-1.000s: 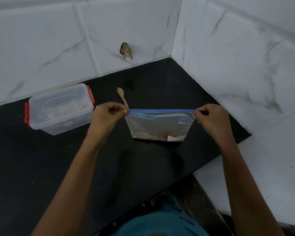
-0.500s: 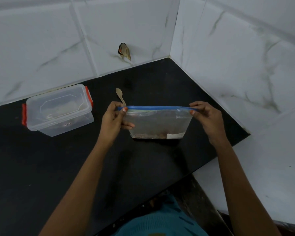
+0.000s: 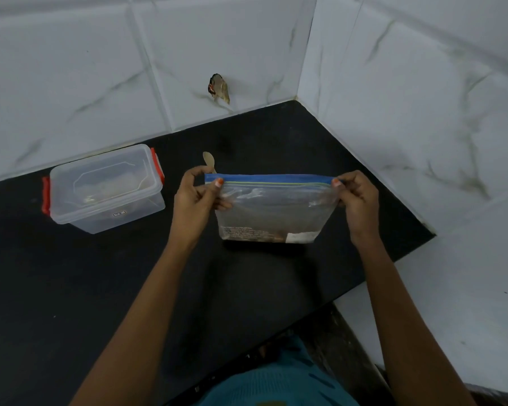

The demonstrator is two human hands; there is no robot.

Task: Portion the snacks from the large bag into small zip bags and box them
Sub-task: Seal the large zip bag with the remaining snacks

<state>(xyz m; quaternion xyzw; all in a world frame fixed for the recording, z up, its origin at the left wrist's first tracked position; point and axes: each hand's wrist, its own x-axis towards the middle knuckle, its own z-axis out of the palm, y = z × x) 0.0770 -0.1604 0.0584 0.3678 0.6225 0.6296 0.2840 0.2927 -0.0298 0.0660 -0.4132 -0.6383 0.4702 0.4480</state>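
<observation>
I take this for the sealing step. My left hand (image 3: pixel 194 197) and right hand (image 3: pixel 355 200) each have a pinching grip on a top corner of the zip bag (image 3: pixel 273 212), which stands on the tabletop (image 3: pixel 71 288) with a little brown snack at the bottom. Boxing looks next, but the box (image 3: pixel 106 189) off to the left has its lid on. A spoon (image 3: pixel 208 159) lies just behind the bag.

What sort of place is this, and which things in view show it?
Probably a home kitchen corner: a black countertop meets white marble-look wall tiles, with a clip-lid food box on it.
</observation>
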